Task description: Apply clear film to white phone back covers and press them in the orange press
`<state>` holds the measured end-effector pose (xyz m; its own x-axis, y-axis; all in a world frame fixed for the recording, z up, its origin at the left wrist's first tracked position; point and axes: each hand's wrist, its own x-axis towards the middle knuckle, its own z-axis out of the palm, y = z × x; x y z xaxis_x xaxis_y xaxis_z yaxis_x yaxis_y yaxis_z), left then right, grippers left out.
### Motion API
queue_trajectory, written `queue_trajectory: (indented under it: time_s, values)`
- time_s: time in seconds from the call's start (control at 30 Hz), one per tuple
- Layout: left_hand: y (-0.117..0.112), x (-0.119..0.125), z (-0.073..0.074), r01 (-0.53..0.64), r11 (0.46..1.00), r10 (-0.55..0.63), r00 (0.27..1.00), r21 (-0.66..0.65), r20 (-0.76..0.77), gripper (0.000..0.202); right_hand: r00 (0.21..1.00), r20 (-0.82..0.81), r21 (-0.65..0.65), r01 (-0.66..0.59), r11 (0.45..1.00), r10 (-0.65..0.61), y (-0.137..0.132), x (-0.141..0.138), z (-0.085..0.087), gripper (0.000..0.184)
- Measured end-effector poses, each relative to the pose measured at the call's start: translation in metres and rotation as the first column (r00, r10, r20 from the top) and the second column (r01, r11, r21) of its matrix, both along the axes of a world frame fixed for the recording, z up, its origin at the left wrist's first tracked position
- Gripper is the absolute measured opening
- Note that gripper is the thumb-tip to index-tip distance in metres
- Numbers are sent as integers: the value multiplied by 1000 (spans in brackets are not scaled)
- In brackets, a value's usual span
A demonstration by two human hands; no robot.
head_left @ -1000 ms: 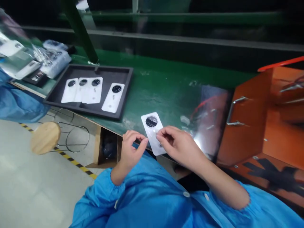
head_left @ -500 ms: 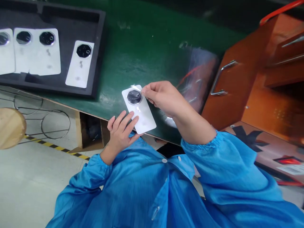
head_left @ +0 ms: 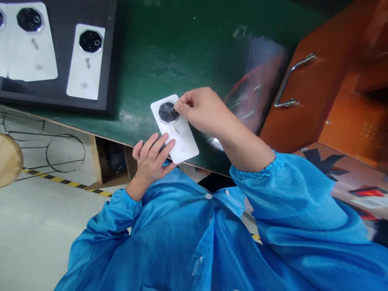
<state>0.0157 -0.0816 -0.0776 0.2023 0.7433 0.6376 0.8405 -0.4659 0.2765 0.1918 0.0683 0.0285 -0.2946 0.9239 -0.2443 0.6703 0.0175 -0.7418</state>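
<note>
A white phone back cover (head_left: 183,139) with an octagonal dark camera window lies tilted at the green table's front edge. My left hand (head_left: 153,157) holds its lower left side, fingers on top and the thumb near the bottom edge. At the camera window's right rim, my right hand (head_left: 194,106) is closed in a pinch of thumb and forefinger. Whatever sits between those fingertips is hidden. Another white cover (head_left: 86,74) of the same kind rests in a black tray (head_left: 110,76) at the left, beside more white covers (head_left: 39,54).
On the green table (head_left: 169,44), clear plastic bags (head_left: 257,76) lie to the right. Beyond them stands an orange-brown cabinet (head_left: 306,93) with a metal handle. A round wooden stool (head_left: 10,159) and an open cardboard box (head_left: 109,161) are below the table's front edge.
The view has shifted, with the tray sliding up and left. A clear film strip seen above the camera window earlier no longer shows there. My right hand still pinches near the window's rim.
</note>
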Motion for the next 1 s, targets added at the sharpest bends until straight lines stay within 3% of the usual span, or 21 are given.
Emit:
queue_trajectory:
  time_s: [0.63,0.8,1.0]
  values:
    - [-3,-2,-7,0,998,2,1000,-70,29,67,993,117,38,-26,999,21,2,-2,5,22]
    - [-5,-2,-11,2,988,8,998,-155,69,64,988,157,42,-18,999,11,1,-4,8,20]
    - [-4,-2,-8,0,994,7,998,-108,63,65,987,161,67,-15,998,4,1,-4,4,19]
